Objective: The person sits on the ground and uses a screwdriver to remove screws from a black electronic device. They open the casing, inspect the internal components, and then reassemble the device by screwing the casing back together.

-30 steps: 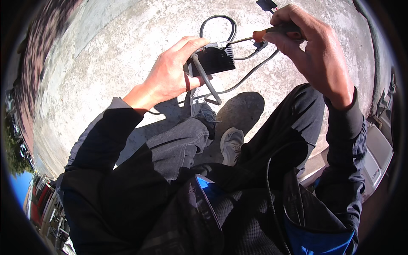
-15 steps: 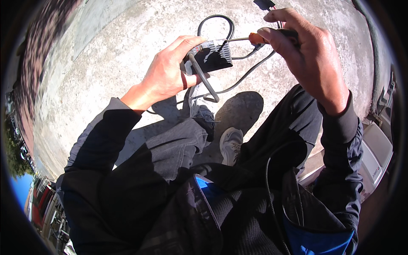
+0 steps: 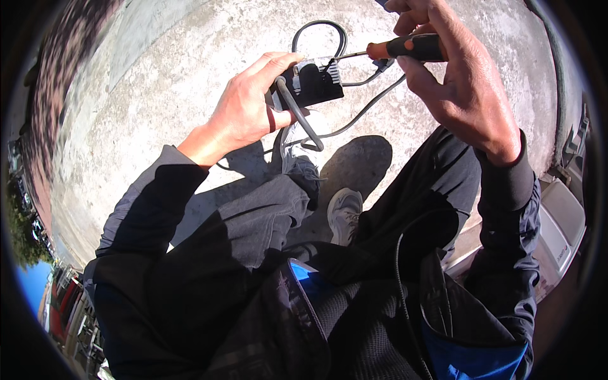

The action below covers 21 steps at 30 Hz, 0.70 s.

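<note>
A small black box (image 3: 316, 88) with light slotted fins on top is gripped by my left hand (image 3: 247, 101), thumb and fingers closed on its left side. A thick grey-black cable (image 3: 297, 114) loops down from that side. My right hand (image 3: 462, 88) holds a screwdriver (image 3: 411, 47) with an orange and black handle, its thumb beneath the handle and some fingers raised above it. The thin metal shaft points left to the box's upper right edge; whether the tip touches a screw cannot be made out. A thinner black cord (image 3: 323, 26) loops behind the box.
Below the hands are sunlit concrete ground (image 3: 145, 76), my legs and my two shoes (image 3: 345, 215), with dark shadows between them. A paved strip runs along the left rim. At the right are a dark edge and a white plastic object (image 3: 563, 225).
The box and my left hand have moved slightly left. The screwdriver has shifted left, and my right hand's fingers have lifted and changed position on its handle.
</note>
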Available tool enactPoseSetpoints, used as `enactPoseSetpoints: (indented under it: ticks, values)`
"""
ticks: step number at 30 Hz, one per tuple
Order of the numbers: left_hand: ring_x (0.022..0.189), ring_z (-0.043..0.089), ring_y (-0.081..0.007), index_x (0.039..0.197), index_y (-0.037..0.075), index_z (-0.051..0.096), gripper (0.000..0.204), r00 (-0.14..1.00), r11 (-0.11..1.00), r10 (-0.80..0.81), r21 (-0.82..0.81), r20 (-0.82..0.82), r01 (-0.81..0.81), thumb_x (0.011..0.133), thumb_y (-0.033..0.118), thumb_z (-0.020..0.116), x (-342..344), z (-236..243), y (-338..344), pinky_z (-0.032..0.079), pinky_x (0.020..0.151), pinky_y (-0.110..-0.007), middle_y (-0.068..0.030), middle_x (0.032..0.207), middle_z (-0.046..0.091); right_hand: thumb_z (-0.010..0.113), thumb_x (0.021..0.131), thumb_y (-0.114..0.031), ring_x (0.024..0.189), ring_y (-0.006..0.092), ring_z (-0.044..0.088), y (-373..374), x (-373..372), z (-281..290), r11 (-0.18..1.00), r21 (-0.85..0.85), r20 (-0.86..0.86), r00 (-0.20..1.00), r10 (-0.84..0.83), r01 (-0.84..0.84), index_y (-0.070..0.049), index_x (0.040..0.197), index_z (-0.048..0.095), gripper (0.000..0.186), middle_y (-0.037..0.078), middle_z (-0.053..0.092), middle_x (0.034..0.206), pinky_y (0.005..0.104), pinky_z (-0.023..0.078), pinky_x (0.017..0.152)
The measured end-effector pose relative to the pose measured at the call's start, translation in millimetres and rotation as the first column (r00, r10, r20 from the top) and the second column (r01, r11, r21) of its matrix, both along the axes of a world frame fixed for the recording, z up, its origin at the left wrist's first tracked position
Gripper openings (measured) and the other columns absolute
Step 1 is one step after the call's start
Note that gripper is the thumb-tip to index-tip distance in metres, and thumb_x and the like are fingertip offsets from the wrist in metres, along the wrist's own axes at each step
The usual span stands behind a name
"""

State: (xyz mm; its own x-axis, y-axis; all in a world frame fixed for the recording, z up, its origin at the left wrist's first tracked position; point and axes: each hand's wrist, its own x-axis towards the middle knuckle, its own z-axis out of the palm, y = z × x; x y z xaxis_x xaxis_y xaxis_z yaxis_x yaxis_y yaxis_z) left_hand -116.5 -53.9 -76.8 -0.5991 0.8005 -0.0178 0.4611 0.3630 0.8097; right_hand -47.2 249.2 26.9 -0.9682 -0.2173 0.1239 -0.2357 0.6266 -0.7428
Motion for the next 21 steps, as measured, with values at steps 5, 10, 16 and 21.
enactPoseSetpoints:
  ticks: [5, 10, 16, 21]
  values:
    - [0.117, 0.074, -0.0339, 0.149, 0.008, 0.062, 0.077, 0.997, 0.998, -0.013, 0.055, -0.079, 0.018, 0.079, 0.018, 0.091, 0, -2, 2, 0.060, 0.098, -0.041, -0.0141, 0.140, 0.068, 0.075, 0.107, -0.021, 0.087, 0.0285, 0.082, 8, 6, 4, 0.956, 0.282, -0.033, 0.996, -0.078, 0.084, -0.001, 0.125, 0.072, 0.027, 0.015, 0.082, 0.099, 0.0372, 0.065, 0.081]
    - [0.117, 0.074, -0.0344, 0.148, 0.008, 0.063, 0.076, 0.998, 0.997, -0.011, 0.072, -0.068, 0.015, 0.079, 0.019, 0.092, -1, -4, 3, 0.060, 0.099, -0.041, -0.0144, 0.139, 0.068, 0.064, 0.095, 0.006, 0.089, 0.0262, 0.081, 4, 6, -5, 0.998, -0.060, 0.019, 1.000, 0.021, -0.019, -0.002, 0.151, 0.046, 0.060, 0.016, 0.070, 0.107, 0.0366, 0.067, 0.076]
    - [0.128, 0.072, -0.0325, 0.148, 0.007, 0.064, 0.080, 1.000, 0.999, 0.009, 0.031, -0.006, -0.009, 0.076, 0.014, 0.099, 1, 0, 5, 0.058, 0.108, -0.040, -0.0155, 0.142, 0.068, 0.066, 0.092, 0.011, 0.076, 0.0214, 0.072, 6, 7, -18, 0.989, 0.147, -0.173, 0.985, 0.017, 0.008, -0.001, 0.146, 0.046, 0.059, 0.014, 0.066, 0.097, 0.0351, 0.063, 0.068]
    - [0.126, 0.072, -0.0316, 0.148, 0.008, 0.064, 0.079, 1.000, 0.999, -0.007, 0.046, -0.030, 0.009, 0.077, 0.013, 0.099, 2, 3, 7, 0.058, 0.107, -0.040, -0.0151, 0.143, 0.068, 0.081, 0.094, -0.005, 0.060, 0.0198, 0.064, 0, 3, -7, 0.980, 0.122, -0.032, 0.988, -0.152, 0.154, 0.000, 0.093, 0.070, 0.012, 0.009, 0.068, 0.074, 0.0322, 0.054, 0.057]
